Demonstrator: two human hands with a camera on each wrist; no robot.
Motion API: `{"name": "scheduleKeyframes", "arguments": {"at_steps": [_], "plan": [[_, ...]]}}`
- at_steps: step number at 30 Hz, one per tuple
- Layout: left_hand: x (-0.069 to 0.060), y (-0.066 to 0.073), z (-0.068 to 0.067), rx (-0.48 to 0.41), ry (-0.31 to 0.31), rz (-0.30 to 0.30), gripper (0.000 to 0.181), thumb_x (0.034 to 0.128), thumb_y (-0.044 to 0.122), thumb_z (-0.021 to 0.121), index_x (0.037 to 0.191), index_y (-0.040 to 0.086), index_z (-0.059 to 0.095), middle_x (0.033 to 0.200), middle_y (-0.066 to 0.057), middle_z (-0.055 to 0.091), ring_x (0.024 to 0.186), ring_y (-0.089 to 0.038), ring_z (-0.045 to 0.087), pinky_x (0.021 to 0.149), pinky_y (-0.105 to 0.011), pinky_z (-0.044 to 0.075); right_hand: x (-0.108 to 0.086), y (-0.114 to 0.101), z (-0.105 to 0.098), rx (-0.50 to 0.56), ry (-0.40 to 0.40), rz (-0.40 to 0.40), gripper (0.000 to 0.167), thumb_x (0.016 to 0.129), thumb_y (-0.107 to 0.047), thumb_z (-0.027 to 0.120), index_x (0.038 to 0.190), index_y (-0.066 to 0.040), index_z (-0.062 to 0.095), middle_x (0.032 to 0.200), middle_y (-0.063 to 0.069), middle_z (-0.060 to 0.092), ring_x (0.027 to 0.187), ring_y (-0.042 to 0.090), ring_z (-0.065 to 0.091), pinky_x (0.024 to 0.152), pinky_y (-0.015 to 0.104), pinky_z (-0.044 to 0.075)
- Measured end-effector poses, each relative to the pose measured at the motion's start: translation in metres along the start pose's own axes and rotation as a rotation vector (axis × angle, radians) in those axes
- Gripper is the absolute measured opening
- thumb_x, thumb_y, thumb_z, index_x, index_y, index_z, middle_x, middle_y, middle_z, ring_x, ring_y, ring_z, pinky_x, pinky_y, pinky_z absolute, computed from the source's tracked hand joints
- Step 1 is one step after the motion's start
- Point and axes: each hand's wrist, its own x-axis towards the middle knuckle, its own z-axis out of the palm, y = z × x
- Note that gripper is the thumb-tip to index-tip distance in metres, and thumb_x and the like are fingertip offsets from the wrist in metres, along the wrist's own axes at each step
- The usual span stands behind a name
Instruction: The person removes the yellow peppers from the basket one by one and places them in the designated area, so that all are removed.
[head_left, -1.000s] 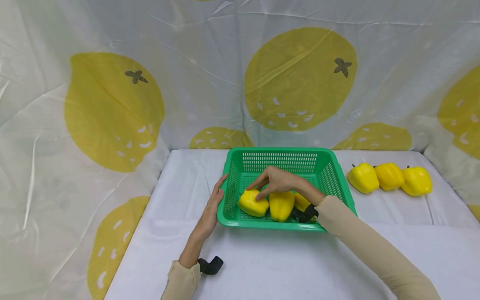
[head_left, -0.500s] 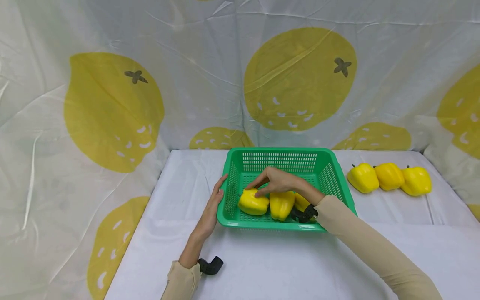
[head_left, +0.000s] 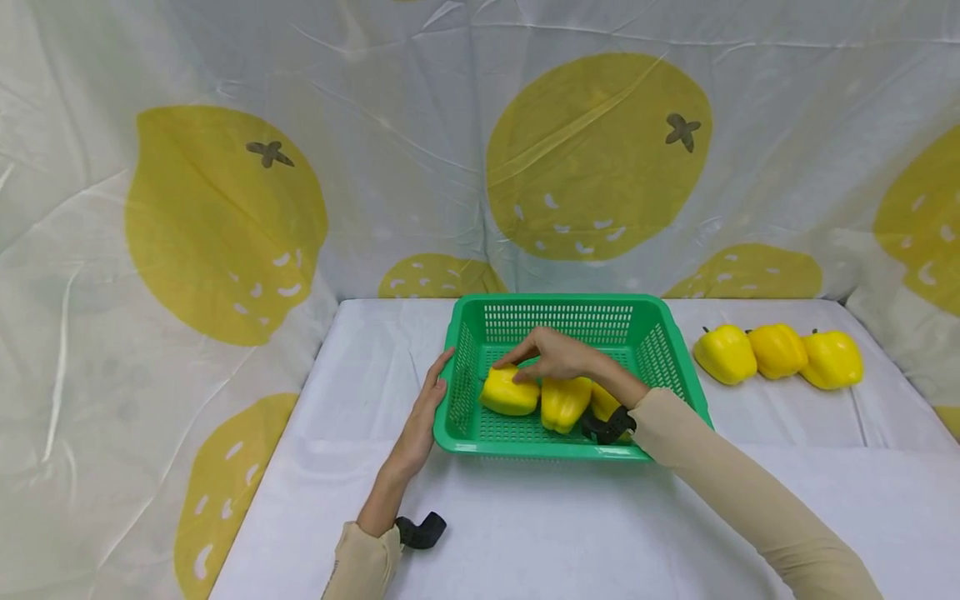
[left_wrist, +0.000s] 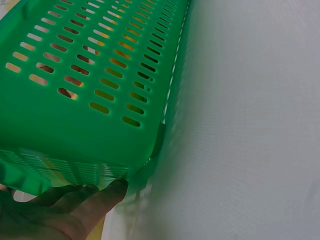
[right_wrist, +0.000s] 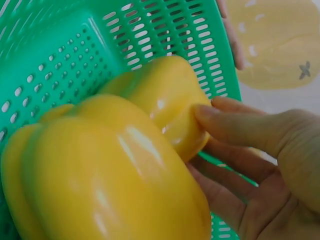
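Note:
In the head view, a green plastic basket (head_left: 540, 452) stands on the white-covered table with three yellow bell peppers in it. My right hand (head_left: 561, 354) reaches inside and pinches the leftmost bell pepper (head_left: 510, 393) between thumb and fingers; the right wrist view shows the thumb (right_wrist: 235, 127) pressed on its side. Beside it sit a middle bell pepper (head_left: 564, 407) and a third one (head_left: 603, 403), partly hidden by my wrist. My left hand (head_left: 420, 421) lies along the basket's left side, its fingers extended; in the left wrist view the fingertips (left_wrist: 117, 189) touch the wall.
Three more yellow bell peppers lie in a row right of the basket: a left pepper (head_left: 726, 355), a middle pepper (head_left: 777, 351) and a right pepper (head_left: 832, 360). A lemon-printed curtain (head_left: 412, 167) hangs behind the table. Black wrist mounts (head_left: 422, 531) jut from both wrists.
The pinched bell pepper has shifted slightly toward the basket's back, away from the front wall, with my right hand. The middle pepper has also shifted a little backward. My left hand stays put.

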Motion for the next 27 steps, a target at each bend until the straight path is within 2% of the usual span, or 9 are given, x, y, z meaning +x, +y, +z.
{"name": "scheduleKeyframes", "arguments": {"at_steps": [3,7,15,21,27], "plan": [[0.001,0.0,0.0,0.002,0.004,-0.001,0.048,0.1139,0.043,0.021,0.162,0.043,0.02,0.173,0.008,0.012,0.154,-0.025,0.021,0.125,-0.057,0.015,-0.001,0.001,-0.005,-0.031,0.019,0.006,0.033,0.095,-0.005,0.073,0.128,-0.003,0.073,0.128,0.014,0.073,0.124,0.031,0.067,0.102,0.046,0.055],[0.001,0.0,0.0,0.001,0.003,-0.004,0.048,0.1139,0.044,0.021,0.162,0.044,0.02,0.173,0.008,0.012,0.152,-0.026,0.024,0.123,-0.056,0.018,-0.001,0.001,-0.011,-0.082,0.037,0.031,0.033,0.095,-0.004,0.073,0.129,-0.005,0.073,0.129,0.013,0.073,0.124,0.031,0.067,0.101,0.047,0.055],[0.0,0.0,0.0,-0.003,0.005,-0.005,0.048,0.114,0.044,0.021,0.162,0.045,0.02,0.172,0.009,0.014,0.147,-0.026,0.029,0.121,-0.053,0.02,0.003,0.003,-0.02,-0.101,0.089,0.064,0.034,0.096,0.001,0.07,0.129,-0.005,0.072,0.13,0.013,0.072,0.126,0.032,0.066,0.104,0.046,0.054],[-0.001,0.0,0.0,-0.004,0.007,-0.008,0.048,0.1139,0.044,0.021,0.162,0.044,0.02,0.173,0.008,0.014,0.149,-0.026,0.026,0.122,-0.054,0.018,0.006,0.007,-0.019,-0.098,0.076,0.057,0.036,0.099,-0.002,0.068,0.135,-0.005,0.069,0.137,0.013,0.068,0.131,0.033,0.062,0.108,0.047,0.051],[0.0,0.0,0.0,-0.003,0.008,-0.009,0.048,0.1139,0.045,0.022,0.162,0.045,0.02,0.172,0.009,0.014,0.15,-0.025,0.026,0.122,-0.054,0.018,0.008,0.011,-0.017,-0.052,0.055,0.056,0.043,0.097,-0.012,0.073,0.138,-0.005,0.066,0.14,0.013,0.066,0.135,0.035,0.059,0.111,0.049,0.048]]}}
